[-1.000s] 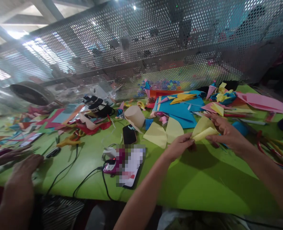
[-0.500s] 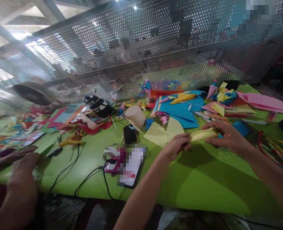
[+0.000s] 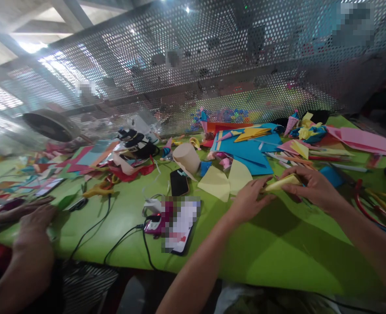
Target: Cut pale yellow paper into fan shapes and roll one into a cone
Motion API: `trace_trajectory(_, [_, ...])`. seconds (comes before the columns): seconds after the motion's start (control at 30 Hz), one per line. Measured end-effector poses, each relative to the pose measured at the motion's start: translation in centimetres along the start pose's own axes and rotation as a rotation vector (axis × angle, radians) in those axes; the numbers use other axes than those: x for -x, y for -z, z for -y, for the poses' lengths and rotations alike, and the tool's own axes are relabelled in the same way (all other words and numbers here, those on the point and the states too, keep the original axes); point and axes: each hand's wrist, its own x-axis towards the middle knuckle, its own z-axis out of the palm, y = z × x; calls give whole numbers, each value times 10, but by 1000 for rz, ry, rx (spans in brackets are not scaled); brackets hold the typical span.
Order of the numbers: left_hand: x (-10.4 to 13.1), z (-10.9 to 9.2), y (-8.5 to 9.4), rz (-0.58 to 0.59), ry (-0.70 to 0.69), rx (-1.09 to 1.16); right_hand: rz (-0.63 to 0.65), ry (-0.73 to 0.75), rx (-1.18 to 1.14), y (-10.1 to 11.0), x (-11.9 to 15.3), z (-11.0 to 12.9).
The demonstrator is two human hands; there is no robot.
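A piece of yellow paper [image 3: 282, 182], rolled into a narrow tube or cone, is held above the green table. My right hand [image 3: 313, 187] pinches its right end between thumb and fingers. At the other end, my left hand [image 3: 250, 198] has its fingers and thumb around the paper's tip; the exact contact there is partly hidden. Two pale yellow fan-shaped paper pieces, a left one [image 3: 214, 182] and a right one [image 3: 239, 176], lie just beyond my left hand.
A phone with a lit screen [image 3: 183, 226], a magenta charging device [image 3: 158, 222] and a dark phone [image 3: 179, 182] lie left of my forearm. Beyond are a roll [image 3: 186, 158] and blue sheets [image 3: 245, 148]. Red-handled scissors [image 3: 359, 196] sit right. Another person's hand [image 3: 38, 218] rests far left.
My left hand has shifted slightly right along the yellow paper, its thumb and fingers now spread wider at the tip. My right hand keeps its hold. The view has moved slightly.
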Motion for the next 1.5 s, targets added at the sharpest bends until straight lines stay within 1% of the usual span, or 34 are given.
trace_trajectory(0.1, [0, 1, -3, 53, -29, -111, 23, 11, 55, -4, 1, 3])
trace_trajectory(0.2, [0, 4, -9, 87, -13, -140, 39, 93, 177, -9, 1, 6])
trace_trajectory(0.33, [0, 8, -15, 104, 43, -96, 46, 192, 327, -13, 3, 10])
trace_trajectory(0.4, [0, 10, -15, 98, 31, -37, 78, 222, 361, -12, 5, 14])
trace_trajectory(0.47, [0, 12, -15, 74, 5, 21, 93, 233, 358, -10, 8, 19])
trace_trajectory(0.57, [0, 13, -13, 22, 9, 62, 56, 177, 286, -6, 13, 28])
trace_trajectory(0.67, [0, 10, -13, 11, 28, 47, 0, 105, 204, -4, 15, 30])
trace_trajectory(0.73, [0, 8, -13, 14, 34, 8, -15, 98, 182, -4, 14, 28])
trace_trajectory(0.83, [0, 4, -13, 35, 60, -73, -14, 160, 209, -7, 11, 23])
trace_trajectory(0.93, [1, 2, -14, 75, 74, -163, -33, 226, 294, -9, 8, 18])
trace_trajectory(1.0, [1, 1, -13, 107, 65, -182, -29, 241, 364, -9, 8, 15])
trace_trajectory(1.13, [2, 0, -13, 151, 83, -115, -16, 272, 430, -9, 9, 13])
trace_trajectory(1.3, [2, 1, -13, 146, 108, 23, -24, 335, 421, -9, 11, 15])
trace_trajectory(1.4, [1, 1, -10, 138, 126, 76, -65, 326, 402, -8, 11, 14])
trace_trajectory(1.5, [0, 2, -1, 102, 127, 187, -146, 293, 362, -5, 10, 13])
